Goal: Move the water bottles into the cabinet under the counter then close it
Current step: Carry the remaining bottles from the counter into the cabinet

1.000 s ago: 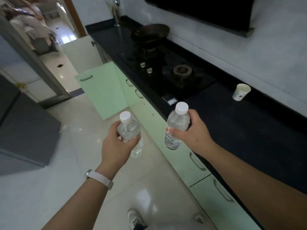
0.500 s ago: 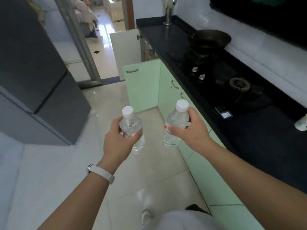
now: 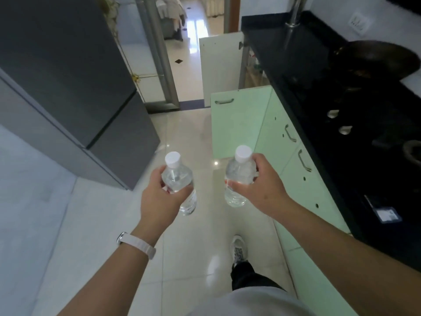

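A tall dark grey refrigerator (image 3: 68, 87) stands at the left on the glossy pale tiled floor (image 3: 193, 258); a dark round wok (image 3: 373, 58) sits on the black glass gas hob (image 3: 364, 124) set in the table at the right; two silver knobs (image 3: 339, 122) show on the hob; a chrome tap (image 3: 293, 12) rises at the far end; a white wall socket (image 3: 358, 22) is fixed behind it; a doorway with a metal frame (image 3: 159, 53) opens onto a bright room; a white band (image 3: 136, 244) and a white shoe (image 3: 238, 249) show below.
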Demonstrator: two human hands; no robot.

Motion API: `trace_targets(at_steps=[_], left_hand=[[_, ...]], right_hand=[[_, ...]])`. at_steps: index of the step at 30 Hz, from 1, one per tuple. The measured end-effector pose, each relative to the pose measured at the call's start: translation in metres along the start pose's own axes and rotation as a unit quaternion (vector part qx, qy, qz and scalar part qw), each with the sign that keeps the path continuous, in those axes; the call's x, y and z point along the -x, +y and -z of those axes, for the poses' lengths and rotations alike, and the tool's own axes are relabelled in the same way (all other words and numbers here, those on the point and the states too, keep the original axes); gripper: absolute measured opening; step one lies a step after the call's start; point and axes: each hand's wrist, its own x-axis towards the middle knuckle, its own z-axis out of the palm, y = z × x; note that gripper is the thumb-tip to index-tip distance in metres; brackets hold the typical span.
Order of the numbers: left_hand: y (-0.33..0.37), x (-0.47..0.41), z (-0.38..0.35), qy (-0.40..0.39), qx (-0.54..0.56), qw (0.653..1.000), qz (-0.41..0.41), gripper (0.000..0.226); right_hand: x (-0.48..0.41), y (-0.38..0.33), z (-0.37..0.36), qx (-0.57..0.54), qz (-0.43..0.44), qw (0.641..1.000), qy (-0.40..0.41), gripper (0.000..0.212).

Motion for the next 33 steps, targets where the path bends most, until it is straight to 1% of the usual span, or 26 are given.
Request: trace_targets(at_steps=[3, 9, 12, 18, 21, 26, 29, 33], left_hand=[[0.019, -0.040, -0.019, 0.015, -0.013, 1.000, 0.011, 0.061], [0.055, -0.115, -0.058, 0.037, -0.029, 0.999, 0.020, 0.064], [0.069, -0.144, -0.073, 0.041, -0.024, 0.999, 0.018, 0.062], [0.088, -0.193, -0.086, 0.028, -0.027, 0.999, 0.011, 0.059], [0.086, -0.221, -0.089, 0.027, -0.025, 0.999, 0.006, 0.058], [0.066, -0.282, -0.089, 0.013, -0.006, 1.000, 0.019, 0.064], [0.053, -0.331, -0.088, 0.003, -0.002, 1.000, 0.021, 0.069], [0.039, -0.409, -0.077, -0.022, 0.002, 1.000, 0.009, 0.073]], right_hand=[[-0.056, -0.001, 0.004, 0.004, 0.015, 1.000, -0.023, 0.055], [-0.156, -0.008, 0.031, -0.005, 0.046, 0.998, -0.038, 0.054], [-0.193, -0.012, 0.042, -0.009, 0.051, 0.998, -0.040, 0.059], [-0.249, -0.015, 0.052, -0.010, 0.052, 0.998, -0.030, 0.059], [-0.277, -0.016, 0.046, 0.006, 0.050, 0.998, -0.031, 0.065], [-0.327, -0.023, 0.026, 0.010, 0.045, 0.999, -0.013, 0.061], [-0.365, -0.030, 0.007, 0.029, 0.032, 0.999, 0.004, 0.060], [-0.418, -0.048, -0.029, 0.051, 0.021, 0.998, 0.020, 0.064]])
